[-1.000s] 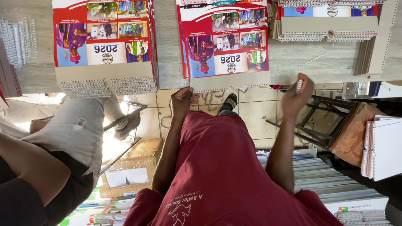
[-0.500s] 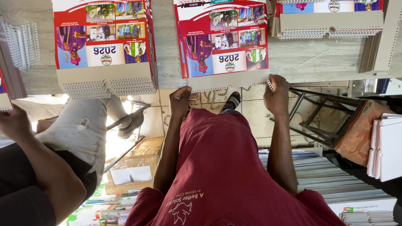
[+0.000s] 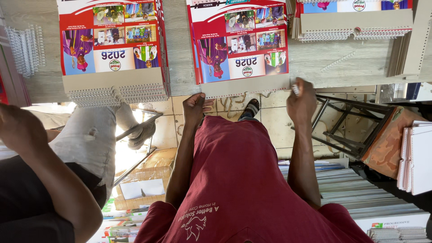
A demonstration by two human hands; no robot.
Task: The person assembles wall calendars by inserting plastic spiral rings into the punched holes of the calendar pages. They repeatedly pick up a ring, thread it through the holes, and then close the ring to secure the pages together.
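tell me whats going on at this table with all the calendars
A person in a red shirt stands at a wooden table, left hand on the near edge of a red calendar stack, right hand pinching a wire binding piece at its corner. Another bound stack lies to the left, where a co-worker's arm shows.

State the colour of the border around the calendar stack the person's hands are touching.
Red, clearest in the head view: calendar stack.

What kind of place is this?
Probably a small print or binding workshop: stacks of printed calendars lie on a wooden table, loose wire binding coils sit nearby, and more paper stacks pile up around.
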